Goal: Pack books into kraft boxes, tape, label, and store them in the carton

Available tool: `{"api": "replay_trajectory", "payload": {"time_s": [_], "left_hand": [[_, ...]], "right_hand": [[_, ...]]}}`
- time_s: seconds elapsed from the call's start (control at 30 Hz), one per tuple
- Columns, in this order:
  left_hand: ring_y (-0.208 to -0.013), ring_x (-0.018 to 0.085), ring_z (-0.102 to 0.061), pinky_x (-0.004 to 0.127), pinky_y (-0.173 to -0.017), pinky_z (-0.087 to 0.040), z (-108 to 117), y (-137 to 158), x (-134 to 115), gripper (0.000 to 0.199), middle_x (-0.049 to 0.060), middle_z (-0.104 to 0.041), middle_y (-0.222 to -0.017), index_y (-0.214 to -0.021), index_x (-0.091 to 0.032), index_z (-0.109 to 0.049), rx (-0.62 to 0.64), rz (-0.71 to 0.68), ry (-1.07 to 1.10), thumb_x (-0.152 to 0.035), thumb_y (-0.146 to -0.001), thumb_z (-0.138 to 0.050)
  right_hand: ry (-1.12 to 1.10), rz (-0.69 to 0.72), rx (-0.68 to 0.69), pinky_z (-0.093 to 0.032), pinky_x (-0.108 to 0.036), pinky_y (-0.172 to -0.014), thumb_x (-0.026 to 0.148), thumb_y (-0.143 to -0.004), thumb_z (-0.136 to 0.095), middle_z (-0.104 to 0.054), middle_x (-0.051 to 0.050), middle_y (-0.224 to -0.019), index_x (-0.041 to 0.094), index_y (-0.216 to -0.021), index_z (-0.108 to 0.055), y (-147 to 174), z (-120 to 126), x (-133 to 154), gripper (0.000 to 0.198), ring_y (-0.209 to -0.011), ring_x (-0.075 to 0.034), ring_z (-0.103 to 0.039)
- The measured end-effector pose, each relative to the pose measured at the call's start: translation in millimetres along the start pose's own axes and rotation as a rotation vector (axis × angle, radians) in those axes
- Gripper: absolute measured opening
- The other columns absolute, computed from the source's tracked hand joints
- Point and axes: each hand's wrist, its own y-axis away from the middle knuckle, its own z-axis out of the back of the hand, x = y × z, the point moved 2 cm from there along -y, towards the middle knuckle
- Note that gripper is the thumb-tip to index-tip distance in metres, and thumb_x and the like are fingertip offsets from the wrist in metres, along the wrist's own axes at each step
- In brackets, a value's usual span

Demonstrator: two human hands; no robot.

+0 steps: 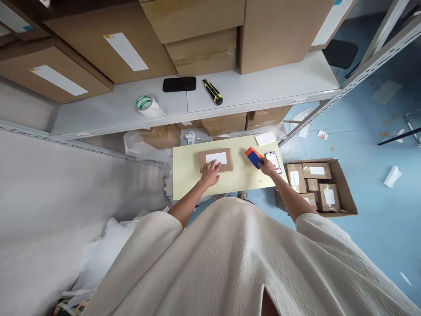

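Note:
On the pale yellow table (pixel 184 184) lies a small brown cardboard box (pixel 226 164) with a white label (pixel 213 157) on top. My left hand (pixel 210 174) rests on the box and the label's lower edge, its fingers spread. To the right, my right hand (pixel 267 167) is closed round a blue and orange handheld tool (pixel 254 157); its exact kind is unclear. The tool is held apart from the box. Beside my right hand lies a phone (pixel 273 162) with a lit screen. A white stack that looks like labels or paper (pixel 265 138) sits at the table's far right corner.
Above the table, a grey shelf (pixel 263 90) carries large cardboard boxes (pixel 204 52), a dark phone (pixel 179 84), a tape roll (pixel 148 105) and a utility knife (pixel 213 92). An open carton (pixel 347 193) with several labelled parcels stands right. Paper scraps (pixel 392 176) litter the blue floor.

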Motion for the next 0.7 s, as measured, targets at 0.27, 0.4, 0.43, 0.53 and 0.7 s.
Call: {"api": "replay_trajectory", "payload": {"time_s": [0.27, 0.4, 0.43, 0.53, 0.7], "left_hand": [[-0.178, 0.039, -0.024, 0.059, -0.142, -0.032, 6, 0, -4, 0.082, 0.016, -0.026, -0.193, -0.179, -0.022, -0.042, -0.017, -0.001, 0.013, -0.024, -0.101, -0.065], [-0.175, 0.035, -0.034, 0.054, -0.142, -0.034, 12, -3, -1, 0.073, 0.015, -0.039, -0.188, -0.172, -0.021, -0.055, -0.06, -0.008, 0.086, -0.024, -0.1, -0.065], [-0.173, 0.033, -0.039, 0.052, -0.142, -0.036, 13, -3, 0, 0.069, 0.014, -0.044, -0.185, -0.169, -0.02, -0.058, -0.082, -0.006, 0.131, -0.023, -0.101, -0.064], [-0.163, 0.028, -0.055, 0.046, -0.139, -0.042, 18, -1, 8, 0.057, 0.013, -0.059, -0.175, -0.161, -0.019, -0.067, -0.187, 0.042, 0.308, -0.021, -0.105, -0.055], [-0.148, 0.029, -0.069, 0.045, -0.13, -0.053, 22, 9, 23, 0.051, 0.011, -0.074, -0.158, -0.15, -0.021, -0.075, -0.262, 0.172, 0.452, -0.016, -0.105, -0.053]], "right_hand": [[-0.433, 0.112, 0.034, -0.055, -0.04, -0.083, 0.055, -0.093, -0.064, -0.079, -0.012, -0.107, 0.02, -0.113, -0.07, 6, 29, 70, 0.041, -0.097, -0.03, -0.07], [-0.47, 0.196, 0.15, -0.056, -0.036, -0.077, 0.064, -0.077, -0.091, -0.077, -0.011, -0.104, 0.021, -0.108, -0.066, 16, 16, 127, 0.058, -0.093, -0.028, -0.07], [-0.439, 0.21, 0.16, -0.056, -0.035, -0.075, 0.061, -0.072, -0.098, -0.077, -0.01, -0.104, 0.022, -0.107, -0.064, 17, 11, 140, 0.062, -0.092, -0.027, -0.07], [-0.343, 0.236, 0.175, -0.056, -0.032, -0.072, 0.047, -0.066, -0.104, -0.078, -0.009, -0.107, 0.023, -0.108, -0.063, 17, -7, 167, 0.063, -0.093, -0.025, -0.07], [-0.199, 0.337, 0.182, -0.059, -0.033, -0.075, 0.046, -0.077, -0.097, -0.08, -0.008, -0.108, 0.023, -0.115, -0.067, 14, -29, 179, 0.054, -0.095, -0.026, -0.073]]}}
